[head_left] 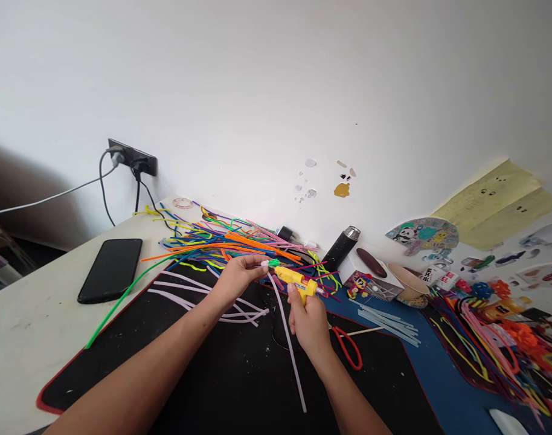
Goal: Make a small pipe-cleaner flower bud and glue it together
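My right hand (306,317) is wrapped round the handle of a yellow hot glue gun (294,278), its green nozzle pointing left. At that nozzle, my left hand (240,277) pinches the top end of a pale lilac pipe cleaner (288,341). The rest of the stem hangs down over the black mat. Whether the nozzle touches the stem, I cannot tell. More lilac pipe cleaners (185,305) lie on the mat beside my left wrist. Red-handled scissors (348,348) rest to the right of my right hand, partly hidden by it.
Behind my hands spreads a heap of coloured pipe cleaners (231,241). A black phone (110,270) lies at left. Clear glue sticks (389,321), a black thermos (342,249) and a bowl (408,284) stand or lie at right. A wall socket (132,158) has cables plugged in.
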`<action>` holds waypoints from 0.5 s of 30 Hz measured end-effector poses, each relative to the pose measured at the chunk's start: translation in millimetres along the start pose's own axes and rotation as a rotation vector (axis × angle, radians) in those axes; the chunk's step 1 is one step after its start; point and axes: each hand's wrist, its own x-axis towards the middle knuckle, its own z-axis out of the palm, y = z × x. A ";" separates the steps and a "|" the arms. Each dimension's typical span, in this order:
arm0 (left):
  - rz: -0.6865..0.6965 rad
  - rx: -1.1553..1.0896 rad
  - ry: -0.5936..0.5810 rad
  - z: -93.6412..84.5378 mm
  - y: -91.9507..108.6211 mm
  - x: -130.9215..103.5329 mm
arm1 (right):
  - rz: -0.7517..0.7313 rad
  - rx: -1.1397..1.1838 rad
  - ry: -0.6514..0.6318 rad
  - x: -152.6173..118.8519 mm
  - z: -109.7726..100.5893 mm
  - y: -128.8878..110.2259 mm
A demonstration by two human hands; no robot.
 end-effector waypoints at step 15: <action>-0.013 -0.044 -0.002 -0.7 -2.9 1.1 | -0.006 -0.050 0.010 -0.6 -1.5 -0.4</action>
